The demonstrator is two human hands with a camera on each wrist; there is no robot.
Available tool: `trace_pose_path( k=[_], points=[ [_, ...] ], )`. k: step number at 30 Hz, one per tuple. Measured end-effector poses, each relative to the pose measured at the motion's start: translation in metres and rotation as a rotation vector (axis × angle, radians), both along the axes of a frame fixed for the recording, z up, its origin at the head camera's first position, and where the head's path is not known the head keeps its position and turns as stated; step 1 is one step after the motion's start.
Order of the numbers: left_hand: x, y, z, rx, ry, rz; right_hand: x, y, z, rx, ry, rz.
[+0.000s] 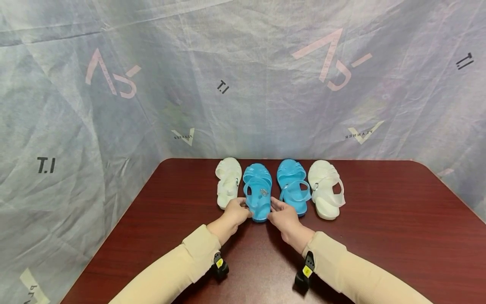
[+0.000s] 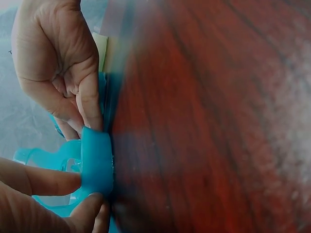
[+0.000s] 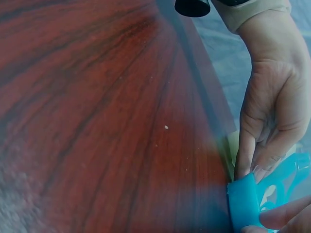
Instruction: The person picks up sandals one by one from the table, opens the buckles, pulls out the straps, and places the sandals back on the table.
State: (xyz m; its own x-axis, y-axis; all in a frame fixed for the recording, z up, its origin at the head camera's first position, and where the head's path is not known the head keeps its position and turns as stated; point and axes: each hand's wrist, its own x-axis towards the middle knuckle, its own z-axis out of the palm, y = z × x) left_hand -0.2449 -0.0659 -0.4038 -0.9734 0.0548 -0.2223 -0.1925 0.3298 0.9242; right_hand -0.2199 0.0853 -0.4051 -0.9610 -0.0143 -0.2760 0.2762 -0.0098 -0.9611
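Observation:
Two blue jelly sandals and two white ones stand in a row on the table, toes to the back. My left hand (image 1: 234, 212) pinches the heel end of the left blue sandal (image 1: 258, 185) from its left side. On the other side of that heel, my right hand (image 1: 286, 219) holds it with thumb and fingers. In the left wrist view the heel (image 2: 97, 160) sits between both hands, its sole down at the tabletop. The other blue sandal (image 1: 291, 171) lies just right of it, partly behind my right hand. Fingertips are partly hidden in the head view.
A white sandal (image 1: 229, 169) lies at the left end of the row, another white sandal (image 1: 322, 171) at the right end. The dark red wooden table (image 1: 387, 219) meets a grey printed cloth (image 1: 258, 109) behind. Black wrist cameras hang under both beige sleeves (image 1: 178, 261).

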Motion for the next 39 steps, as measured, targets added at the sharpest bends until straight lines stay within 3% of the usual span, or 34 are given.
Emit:
trace_pose_path(
  k=[4,12,21,39],
  points=[
    [0.0,0.002,0.003,0.008,-0.001,0.006,-0.003,-0.001,-0.001,0.006,0.0,-0.008],
    [-0.01,0.0,-0.007,-0.01,0.019,-0.002,-0.006,-0.002,-0.001,0.016,-0.002,-0.022],
    [-0.005,0.002,0.005,0.013,-0.014,0.016,-0.008,-0.003,0.0,0.041,0.006,-0.02],
    [-0.011,0.006,-0.004,0.013,0.033,0.011,-0.014,-0.004,-0.001,0.047,0.012,-0.023]
  ],
)
